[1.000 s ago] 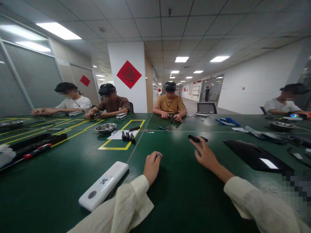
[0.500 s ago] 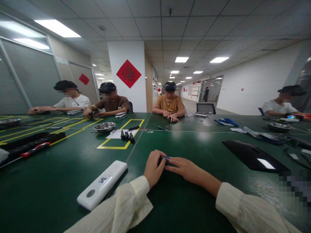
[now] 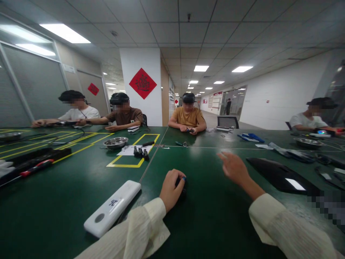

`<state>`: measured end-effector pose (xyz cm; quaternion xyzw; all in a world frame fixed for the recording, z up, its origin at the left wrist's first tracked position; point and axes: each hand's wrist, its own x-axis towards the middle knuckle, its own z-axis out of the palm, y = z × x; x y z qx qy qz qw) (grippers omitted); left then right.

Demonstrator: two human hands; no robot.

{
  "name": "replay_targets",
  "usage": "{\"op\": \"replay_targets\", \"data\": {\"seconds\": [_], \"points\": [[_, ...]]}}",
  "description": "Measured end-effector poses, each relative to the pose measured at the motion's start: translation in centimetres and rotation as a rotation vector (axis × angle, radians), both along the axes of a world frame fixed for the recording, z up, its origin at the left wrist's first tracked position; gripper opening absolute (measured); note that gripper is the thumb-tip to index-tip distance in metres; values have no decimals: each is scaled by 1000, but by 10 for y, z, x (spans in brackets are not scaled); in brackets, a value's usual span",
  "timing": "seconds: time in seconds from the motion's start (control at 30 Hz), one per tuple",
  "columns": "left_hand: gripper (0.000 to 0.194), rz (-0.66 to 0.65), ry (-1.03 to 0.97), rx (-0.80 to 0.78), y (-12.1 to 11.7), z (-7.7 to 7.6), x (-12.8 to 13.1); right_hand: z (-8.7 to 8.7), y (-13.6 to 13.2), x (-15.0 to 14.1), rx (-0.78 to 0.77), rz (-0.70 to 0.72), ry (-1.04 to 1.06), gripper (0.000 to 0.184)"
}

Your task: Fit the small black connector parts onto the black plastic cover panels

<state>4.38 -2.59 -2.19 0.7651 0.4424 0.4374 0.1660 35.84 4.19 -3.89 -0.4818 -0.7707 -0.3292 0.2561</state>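
My left hand (image 3: pixel 172 190) rests on the green table (image 3: pixel 210 223), fingers curled round a small black object (image 3: pixel 182 186). A blue bit shows at its top beside my thumb; most of the object is hidden by the hand, so its kind is unclear. My right hand (image 3: pixel 235 169) is apart from it, raised over the table to the right, with fingers stretched forward and to the left. Its fingertips are blurred, and nothing shows in them. To the left of my left forearm lies a white, oblong device (image 3: pixel 113 208) marked 26.
Several black fittings (image 3: pixel 141 153) stand on white paper inside a yellow taped outline, beside a metal bowl (image 3: pixel 115 142). A red-and-black screwdriver (image 3: pixel 37 167) lies far left. A glossy black panel (image 3: pixel 283 174) lies right. Across the table, a person (image 3: pixel 188 115) handles a small object; others sit at the sides.
My right hand has left the small object and moved right and away from my left hand, which keeps its place and grip. The person opposite has lifted their hands slightly.
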Motion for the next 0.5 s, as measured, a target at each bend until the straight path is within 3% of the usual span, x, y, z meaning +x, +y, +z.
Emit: {"op": "replay_targets", "data": {"seconds": [0.1, 0.27, 0.43, 0.5], "points": [[15, -11, 5, -6, -1, 0, 0, -9, 5, 59, 69, -352, 112, 45], [14, -12, 10, 6, 1, -1, 0, -43, 2, 139, 55, -717, 281, 47], [15, -9, 14, 7, 0, -1, -1, -72, 17, 187, -157, -901, 489, 43], [14, -9, 19, 4, 0, -1, -2, -77, 22, 199, -179, -843, 512, 45]]}}
